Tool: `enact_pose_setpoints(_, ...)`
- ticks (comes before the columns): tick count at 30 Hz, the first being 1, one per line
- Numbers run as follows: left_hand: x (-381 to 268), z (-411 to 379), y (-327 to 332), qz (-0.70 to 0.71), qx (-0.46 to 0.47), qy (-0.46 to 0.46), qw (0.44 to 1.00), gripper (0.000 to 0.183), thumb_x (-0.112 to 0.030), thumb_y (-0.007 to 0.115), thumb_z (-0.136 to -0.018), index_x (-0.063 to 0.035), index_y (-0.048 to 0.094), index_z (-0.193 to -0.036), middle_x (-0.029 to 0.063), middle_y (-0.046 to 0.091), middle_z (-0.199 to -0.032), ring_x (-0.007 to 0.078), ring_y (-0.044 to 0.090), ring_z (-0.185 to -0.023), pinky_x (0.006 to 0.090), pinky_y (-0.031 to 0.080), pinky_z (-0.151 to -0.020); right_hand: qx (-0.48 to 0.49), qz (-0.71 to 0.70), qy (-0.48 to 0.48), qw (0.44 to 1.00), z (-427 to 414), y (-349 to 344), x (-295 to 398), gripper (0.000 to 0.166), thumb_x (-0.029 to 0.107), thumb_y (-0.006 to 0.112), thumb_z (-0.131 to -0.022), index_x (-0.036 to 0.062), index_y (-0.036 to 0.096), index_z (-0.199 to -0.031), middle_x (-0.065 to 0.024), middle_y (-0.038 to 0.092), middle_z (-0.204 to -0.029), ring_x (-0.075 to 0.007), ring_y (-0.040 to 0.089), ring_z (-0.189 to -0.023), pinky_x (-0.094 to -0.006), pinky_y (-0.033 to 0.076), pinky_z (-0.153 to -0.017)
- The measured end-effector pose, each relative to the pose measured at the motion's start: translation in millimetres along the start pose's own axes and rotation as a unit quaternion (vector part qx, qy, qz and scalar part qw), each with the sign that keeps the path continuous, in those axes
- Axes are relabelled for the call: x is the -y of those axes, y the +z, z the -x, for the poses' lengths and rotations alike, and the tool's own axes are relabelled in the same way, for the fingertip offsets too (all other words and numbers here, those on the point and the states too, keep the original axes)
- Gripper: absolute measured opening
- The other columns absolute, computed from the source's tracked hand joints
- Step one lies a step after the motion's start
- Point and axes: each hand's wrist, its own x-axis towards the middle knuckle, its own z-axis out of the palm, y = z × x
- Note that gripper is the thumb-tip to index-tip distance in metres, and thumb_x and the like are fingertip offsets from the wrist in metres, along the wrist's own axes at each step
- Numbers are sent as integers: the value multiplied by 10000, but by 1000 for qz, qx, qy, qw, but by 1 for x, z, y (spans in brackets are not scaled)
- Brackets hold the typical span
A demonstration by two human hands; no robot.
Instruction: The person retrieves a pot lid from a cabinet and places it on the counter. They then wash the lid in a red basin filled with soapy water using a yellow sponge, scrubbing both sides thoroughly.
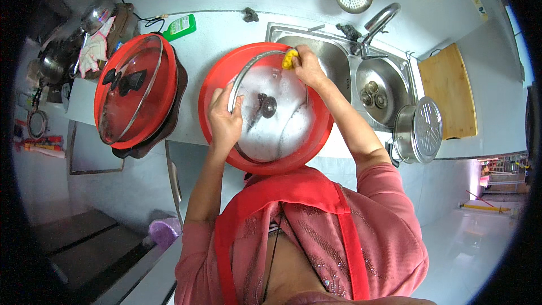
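A round glass pot lid [281, 125] with a metal rim and a dark knob stands tilted in a red plastic basin [211, 76]. Soapy suds lie behind the glass. My left hand [225, 114] grips the rim on the left side. At the upper right of the rim, my right hand [308, 64] pinches a yellow sponge or scouring pad [290, 59] against the metal edge. The lower part of the lid reaches down into the basin, close to my red apron [292, 188].
Left of the basin, another glass lid [139, 106] rests in a second red basin [99, 93]. A green bottle [180, 28] lies behind it. To the right are a double steel sink [353, 89], a faucet [377, 25], a steel pot [406, 133] and a wooden cutting board [449, 93].
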Motion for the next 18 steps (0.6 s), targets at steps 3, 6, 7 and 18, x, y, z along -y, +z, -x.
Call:
enact_pose_setpoints(3,7,0,-7,-85,4,-2,996,330,103,619,-716,72,576,-1041,146,543,-799,242,579,-707,335,469,-655,-84,41,58,994,23,21,4,231,137,594,-753,-49,527,-872,-265,530,-882,-424,519,-834,-461,435,-790)
enact_pose_setpoints(6,16,3,-17,-68,-49,-34,996,316,77,622,-723,65,583,-1037,143,544,-803,252,576,-710,343,456,-647,99,156,143,972,56,44,-4,384,175,613,-764,-90,503,-1019,-258,517,-1039,-399,497,-1012,-422,434,-891)
enact_pose_setpoints(7,18,5,-21,-71,-69,-45,994,318,73,623,-724,65,581,-1039,145,543,-810,255,576,-710,343,455,-646,208,124,214,946,66,48,-9,405,168,587,-782,-88,487,-1081,-259,494,-1116,-397,471,-1083,-419,422,-923)
enact_pose_setpoints(18,45,-4,-41,358,-15,-320,877,469,-373,482,-912,-79,451,-1277,126,514,-1212,264,494,-1105,462,347,-951,376,286,114,874,73,93,19,483,159,576,-772,-93,443,-1163,-260,543,-1095,-384,559,-1006,-414,468,-860)
